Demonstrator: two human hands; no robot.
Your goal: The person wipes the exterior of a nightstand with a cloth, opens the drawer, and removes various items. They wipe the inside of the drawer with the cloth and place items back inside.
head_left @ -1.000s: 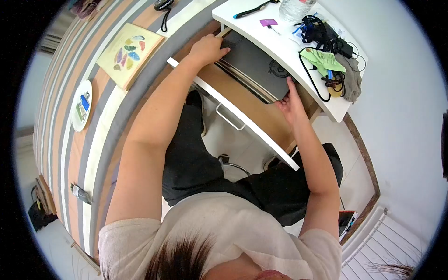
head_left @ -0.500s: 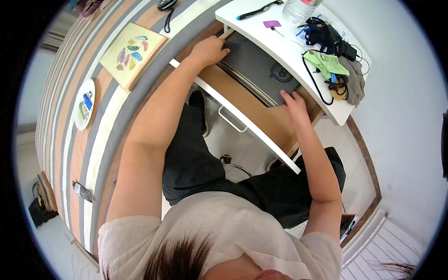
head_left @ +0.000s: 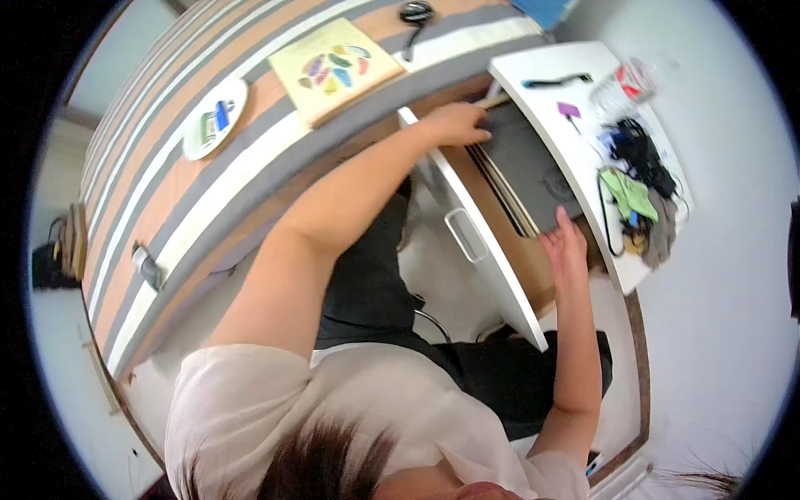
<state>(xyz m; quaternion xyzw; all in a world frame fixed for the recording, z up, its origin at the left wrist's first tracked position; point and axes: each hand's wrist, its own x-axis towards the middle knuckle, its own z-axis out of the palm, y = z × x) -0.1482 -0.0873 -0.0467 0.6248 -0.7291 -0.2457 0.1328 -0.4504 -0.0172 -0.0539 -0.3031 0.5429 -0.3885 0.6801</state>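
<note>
Drawer (head_left: 498, 254) open, dark gray book (head_left: 523, 154) lying inside on a stack of thin flat items. Left hand (head_left: 457, 125) at the drawer's left end by the book, thumb apart from fingers; can't tell if it grips. Right hand (head_left: 565, 242) at the book's near right corner, grip unclear. Plate (head_left: 195, 147) on bed (head_left: 171, 212) holds small blue piece (head_left: 222, 115).

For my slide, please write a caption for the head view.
Left hand and right hand at a grey-topped stack in an open drawer.

Flat stack (head_left: 523, 154) inside the drawer (head_left: 527, 265) — bottle (head_left: 621, 90) on the desk (head_left: 546, 98) above.
</note>
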